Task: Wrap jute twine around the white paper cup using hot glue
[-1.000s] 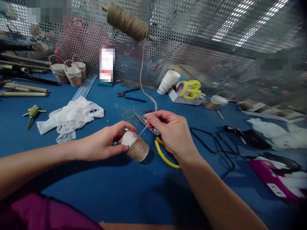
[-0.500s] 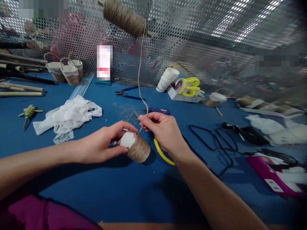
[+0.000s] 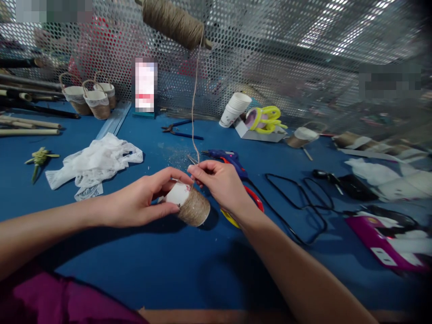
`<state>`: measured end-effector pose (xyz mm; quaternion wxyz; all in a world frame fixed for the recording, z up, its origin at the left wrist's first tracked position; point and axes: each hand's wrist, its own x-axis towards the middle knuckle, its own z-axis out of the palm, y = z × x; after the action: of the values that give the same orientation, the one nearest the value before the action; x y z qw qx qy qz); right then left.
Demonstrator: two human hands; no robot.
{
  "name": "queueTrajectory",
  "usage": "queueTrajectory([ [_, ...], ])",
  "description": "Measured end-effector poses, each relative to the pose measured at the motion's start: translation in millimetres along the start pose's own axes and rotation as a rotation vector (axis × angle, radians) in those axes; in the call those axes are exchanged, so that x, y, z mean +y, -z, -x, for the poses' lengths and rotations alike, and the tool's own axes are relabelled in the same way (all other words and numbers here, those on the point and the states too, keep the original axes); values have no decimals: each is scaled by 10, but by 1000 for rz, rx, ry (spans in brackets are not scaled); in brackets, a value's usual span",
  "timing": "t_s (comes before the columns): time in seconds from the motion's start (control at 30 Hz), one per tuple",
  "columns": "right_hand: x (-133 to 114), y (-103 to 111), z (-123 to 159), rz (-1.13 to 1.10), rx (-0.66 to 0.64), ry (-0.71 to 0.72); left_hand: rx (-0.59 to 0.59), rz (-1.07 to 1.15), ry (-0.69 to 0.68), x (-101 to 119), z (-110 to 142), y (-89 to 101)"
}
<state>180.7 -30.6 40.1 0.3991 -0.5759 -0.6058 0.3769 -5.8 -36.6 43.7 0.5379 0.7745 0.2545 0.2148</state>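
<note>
My left hand [image 3: 151,198] grips a paper cup [image 3: 179,193] by its bare white end, thumb in front and fingers behind. The cup lies tilted on its side, and brown twine is wound around its other part. Between thumb and fingertips, my right hand [image 3: 216,182] pinches the twine [image 3: 193,117]. That strand runs from the cup up to a large twine spool [image 3: 172,24] at the top. Scissors with red and yellow handles [image 3: 256,199] lie beneath my right hand, partly hidden by it. Just behind that hand is a blue glue gun [image 3: 229,157].
Pliers [image 3: 182,129] and white lace [image 3: 97,162] lie beyond my hands. Twine-covered cups with handles [image 3: 97,104] stand at the back left near a phone [image 3: 145,87]. Stacked paper cups [image 3: 235,109] lean at the back. A black cable [image 3: 286,225] loops on the right, near a purple box [image 3: 374,243].
My right hand has moved slightly left, closer to the cup, still pinching the twine. More of the glue gun and the red scissor handle now shows. The left hand keeps its hold.
</note>
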Motion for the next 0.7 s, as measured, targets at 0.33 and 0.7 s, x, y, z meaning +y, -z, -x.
queueTrajectory([
  [0.33,98,-39,-35,-103,-79,-79,42,250,21,-50,-56,10],
  [0.7,39,222,66,-117,-351,-167,222,462,132,-104,-153,77],
])
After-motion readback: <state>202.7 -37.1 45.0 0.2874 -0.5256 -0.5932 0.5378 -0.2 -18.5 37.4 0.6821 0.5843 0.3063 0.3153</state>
